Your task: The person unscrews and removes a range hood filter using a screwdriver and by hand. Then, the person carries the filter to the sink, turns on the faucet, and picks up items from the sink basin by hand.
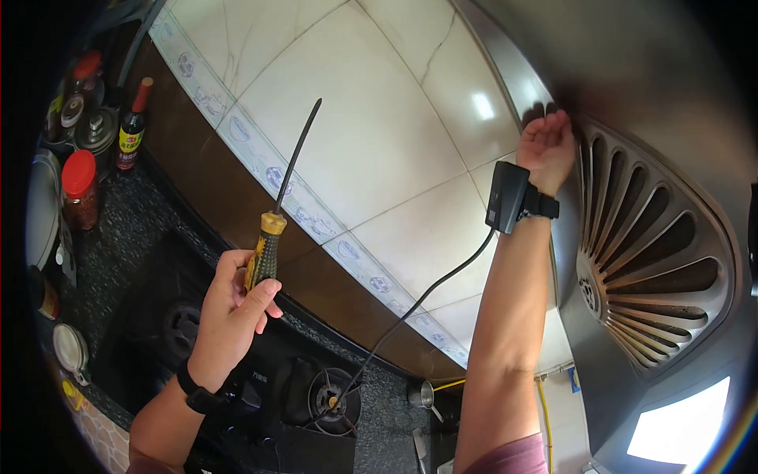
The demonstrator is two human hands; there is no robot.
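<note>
My left hand (237, 304) is closed round the yellow and black handle of a screwdriver (269, 245), whose long dark shaft points up in front of the tiled wall (347, 118). At the upper right, my right hand (547, 146) is raised against the metal range hood (572, 213), beside its slotted vent. Its fingers are curled, and their tips lie near the hood's edge; whatever they may hold is hidden. A black box (508, 197) with a cable is strapped at my right wrist.
Below lies a black gas stove (260, 379) with burners (334, 401). On the dark counter at the left stand a red-capped bottle (132, 130), a red-lidded jar (80, 189) and a glass-lidded pot (96, 130). The hood's lamp (679, 426) glows at the lower right.
</note>
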